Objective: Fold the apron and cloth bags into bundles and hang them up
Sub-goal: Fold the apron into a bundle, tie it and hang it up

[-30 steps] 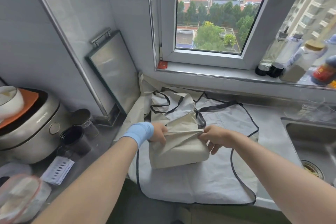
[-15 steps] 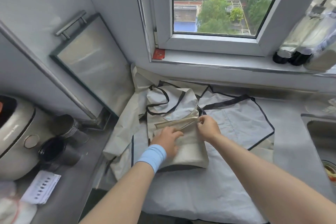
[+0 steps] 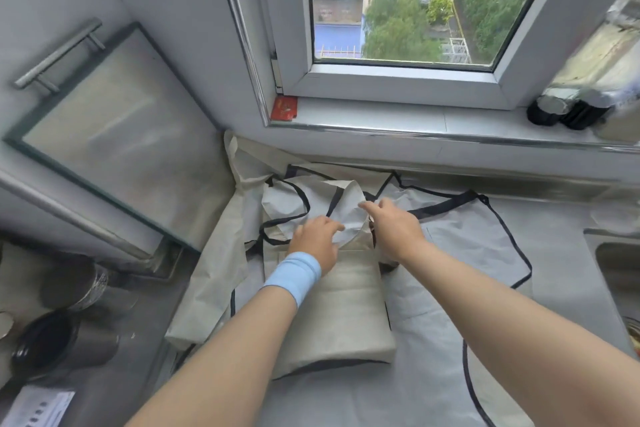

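Left hand (image 3: 317, 239) rests on the folded beige cloth bag (image 3: 343, 319), fingers bent against the crumpled white black-trimmed apron (image 3: 467, 246); grip undetermined. Right hand (image 3: 391, 225), fingers extended, touches that fabric alongside. Red card (image 3: 284, 108) beyond: print illegible.

Both forearms bare, stretched forward, converging. Left hand (image 3: 317, 239) palm down, fingers bent, grip unclear. Right hand (image 3: 394, 230) palm down just beside it, fingers (image 3: 369, 206) fairly straight, reaching forward-left. 2 hands close, not touching.
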The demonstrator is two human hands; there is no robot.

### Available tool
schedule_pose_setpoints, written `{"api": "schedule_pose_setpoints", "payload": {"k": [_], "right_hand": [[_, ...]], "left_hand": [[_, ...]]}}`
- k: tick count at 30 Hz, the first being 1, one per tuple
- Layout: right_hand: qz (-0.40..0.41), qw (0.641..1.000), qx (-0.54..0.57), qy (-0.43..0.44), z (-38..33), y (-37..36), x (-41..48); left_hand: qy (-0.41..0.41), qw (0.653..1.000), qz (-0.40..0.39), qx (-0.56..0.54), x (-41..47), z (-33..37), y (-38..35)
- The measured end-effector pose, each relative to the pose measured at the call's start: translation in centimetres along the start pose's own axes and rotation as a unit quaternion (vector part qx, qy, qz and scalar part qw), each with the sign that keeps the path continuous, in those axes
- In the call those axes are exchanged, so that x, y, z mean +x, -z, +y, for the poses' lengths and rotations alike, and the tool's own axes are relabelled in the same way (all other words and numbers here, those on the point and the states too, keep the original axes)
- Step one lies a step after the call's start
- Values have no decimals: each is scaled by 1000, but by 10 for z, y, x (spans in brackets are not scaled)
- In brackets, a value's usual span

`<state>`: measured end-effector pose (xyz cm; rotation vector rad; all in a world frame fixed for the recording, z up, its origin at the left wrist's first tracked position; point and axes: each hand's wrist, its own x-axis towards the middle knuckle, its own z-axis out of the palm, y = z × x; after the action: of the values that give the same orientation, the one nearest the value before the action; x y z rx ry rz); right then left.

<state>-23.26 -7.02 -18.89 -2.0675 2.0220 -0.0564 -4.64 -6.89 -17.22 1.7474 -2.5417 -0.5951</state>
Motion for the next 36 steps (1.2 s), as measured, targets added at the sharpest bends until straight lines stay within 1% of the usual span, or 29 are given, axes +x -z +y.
{"api": "schedule_pose_setpoints", "payload": {"k": [3,5,7,10,12,14,16,19,20,22,23,26,28,29,30,31,33,34,35,36], "right_hand": [[-76,994,-65,39,5,2,27],[-70,995,-34,58,7,2,42],[-32,995,78,46,9,-1,50],[-13,965,262,-17,14,-4,49],[-1,938,340,-64,18,-8,44],[0,919,381,-102,22,-13,38],[-31,918,376,-121,24,-16,33],[-103,929,338,-113,20,-19,31],[-114,932,326,-110,20,-20,31],[-107,935,315,-120,20,-24,32],[-96,939,305,-130,20,-25,32],[-61,952,266,-136,13,-22,27],[19,964,232,-127,7,-23,18],[73,972,202,-98,4,-25,12],[120,978,166,-49,1,-27,7],[147,980,132,11,-2,-30,0],[142,982,86,94,-8,-41,-16],[124,984,83,98,-11,-45,-24],[107,988,83,79,-14,-47,-33],[102,990,91,34,-18,-46,-45]], "left_hand": [[26,992,-65,-101,30,14,-1],[61,982,-102,-148,47,23,-4],[88,975,-116,-168,64,28,-7],[130,963,-115,-208,87,30,-8],[153,959,-123,-202,97,29,-8],[176,958,-122,-189,104,29,-7],[183,956,-114,-200,109,30,-8],[213,930,-71,-293,111,28,-9],[228,918,-42,-323,111,26,-8],[240,899,10,-366,107,20,-6],[230,900,24,-369,104,16,-4],[166,934,73,-307,88,5,1],[134,950,116,-255,71,-1,-2],[119,959,127,-224,58,-4,-5],[100,967,127,-194,45,-8,-10],[83,976,123,-161,31,-14,-16],[73,988,115,-77,4,-26,-29],[85,989,117,-40,-9,-32,-34],[111,987,113,-19,-21,-38,-38],[148,983,106,-16,-35,-41,-40]]}}
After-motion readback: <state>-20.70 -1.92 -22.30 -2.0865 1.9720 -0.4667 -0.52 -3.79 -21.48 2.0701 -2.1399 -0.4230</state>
